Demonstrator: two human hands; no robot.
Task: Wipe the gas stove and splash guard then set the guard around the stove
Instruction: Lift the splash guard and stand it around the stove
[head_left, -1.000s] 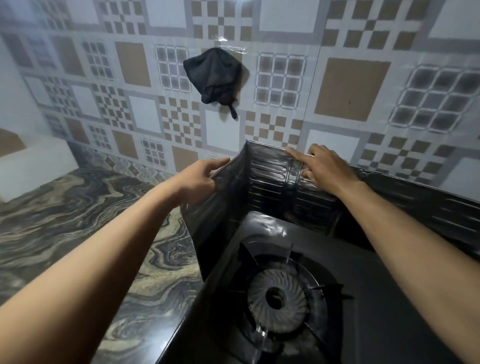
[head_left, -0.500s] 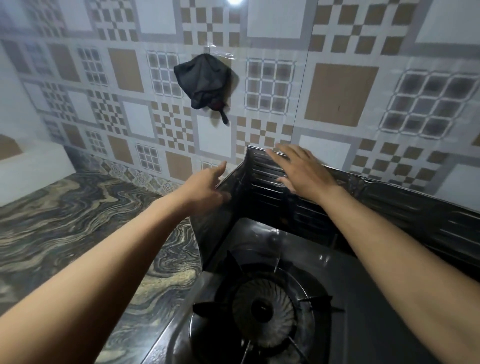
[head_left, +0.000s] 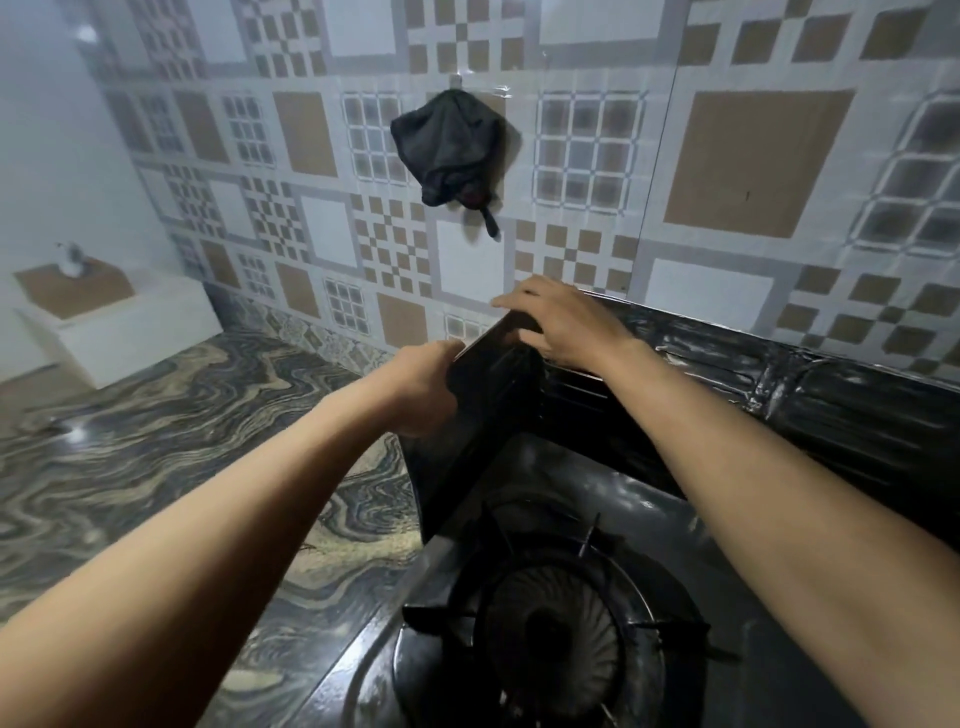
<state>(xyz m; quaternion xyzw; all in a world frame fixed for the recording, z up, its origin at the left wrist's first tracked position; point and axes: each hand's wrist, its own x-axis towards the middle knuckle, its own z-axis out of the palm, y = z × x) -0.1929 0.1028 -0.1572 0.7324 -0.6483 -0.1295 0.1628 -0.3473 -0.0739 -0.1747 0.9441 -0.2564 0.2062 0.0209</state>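
Nearest, the gas stove (head_left: 613, 499) is sitting at the lower right, its black glossy top reflecting light, with the round burner (head_left: 558, 631) and its pan-support prongs lying between the two forearms. To the left, the swirled marble countertop (head_left: 156, 441) is stretching away toward a white box-like ledge (head_left: 119, 322) at the far left, where a small pale object is standing, too blurred to identify.

The black splash guard (head_left: 483, 415) is standing upright along the stove's left side and far edge, its side panel meeting the ribbed back panel at the far left corner, just in front of the tiled wall (head_left: 753, 156). The left hand (head_left: 423, 387) is gripping the side panel's near top edge, fingers curled closed around it from outside. The right hand (head_left: 563, 322) is resting over the corner's top edge, fingers held together and bent down across it, covering the joint.

Farther up, a dark cloth (head_left: 447, 148) is hanging from a hook on the wall.
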